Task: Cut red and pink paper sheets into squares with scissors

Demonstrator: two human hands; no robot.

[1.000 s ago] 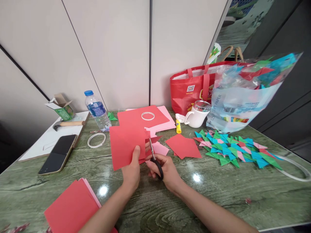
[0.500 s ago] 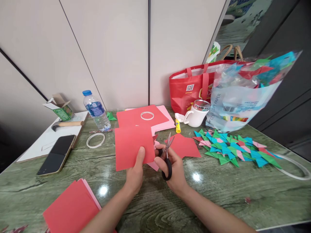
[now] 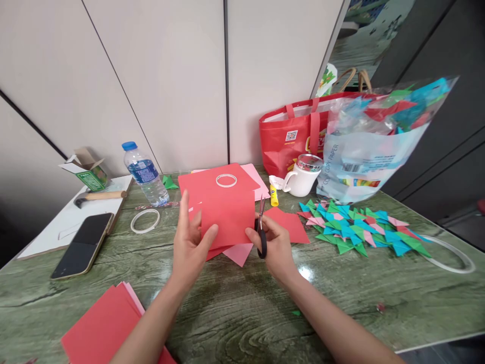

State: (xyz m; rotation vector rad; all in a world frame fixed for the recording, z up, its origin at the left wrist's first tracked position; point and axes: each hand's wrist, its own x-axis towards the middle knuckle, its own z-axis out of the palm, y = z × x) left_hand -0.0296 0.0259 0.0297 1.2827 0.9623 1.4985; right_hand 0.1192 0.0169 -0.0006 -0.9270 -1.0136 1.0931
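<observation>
The left hand [image 3: 188, 253] is spread wide, index finger pointing up, thumb well apart from it and overlapping the near left corner of the red paper [image 3: 229, 217]; whether the thumb presses on it, I can't tell. The right hand [image 3: 278, 250] pinches the paper's near right corner, thumb in front, and the same hand holds the scissors [image 3: 261, 233], blades pointing to 12 o'clock.

The paper stands between the hands, at 2 o'clock from the left and 10 o'clock from the right. Seen from the paper, a ring of tape [image 3: 226, 180] lies at 12, a glue stick [image 3: 274, 196] at 2, and loose red squares [image 3: 293, 227] at 3.

Pink paper [image 3: 239, 254] pokes out at 5, mostly covered. Some left fingers go behind the paper's edge, and the right fingertips are hidden. Between 7 and 8, a paper stack [image 3: 106, 318] is cut off by the bottom edge and partly covered by the left forearm.
</observation>
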